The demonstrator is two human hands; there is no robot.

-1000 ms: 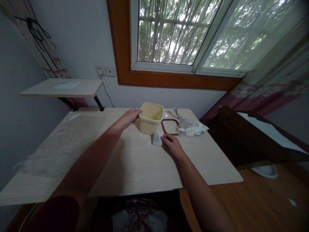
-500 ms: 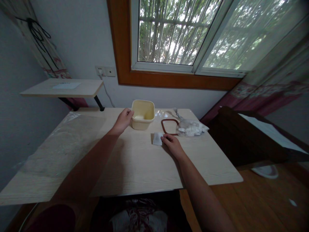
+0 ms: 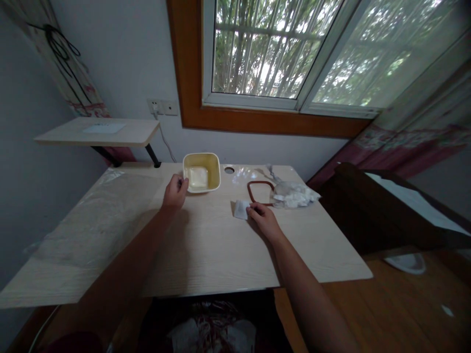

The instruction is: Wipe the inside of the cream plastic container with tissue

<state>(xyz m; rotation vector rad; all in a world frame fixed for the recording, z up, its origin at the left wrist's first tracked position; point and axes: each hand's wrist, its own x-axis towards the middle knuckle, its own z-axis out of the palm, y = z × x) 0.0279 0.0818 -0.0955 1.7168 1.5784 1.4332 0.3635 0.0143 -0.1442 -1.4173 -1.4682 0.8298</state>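
Observation:
A pale yellow plastic container (image 3: 217, 172) stands near the back of the table, its open top tipped toward me. My left hand (image 3: 175, 191) grips its near left rim, thumb at the edge. Lower and to the right, my right hand (image 3: 262, 216) pinches a small white packet (image 3: 241, 210) just above the tabletop. Behind that hand lies a reddish-brown rounded square ring (image 3: 260, 183). A clear plastic bag of white packets (image 3: 294, 195) rests against the ring's right side.
Clear plastic sheeting (image 3: 91, 220) covers the table's left part. A raised shelf (image 3: 99, 132) on black legs stands at the back left. Behind the container is a round cable hole (image 3: 229, 170). Dark furniture (image 3: 397, 215) stands beyond the table's right edge.
My left hand has moved the container to the left and tipped it so more of its inside shows. The cable hole is now uncovered. My right hand stays nearly still with the packet.

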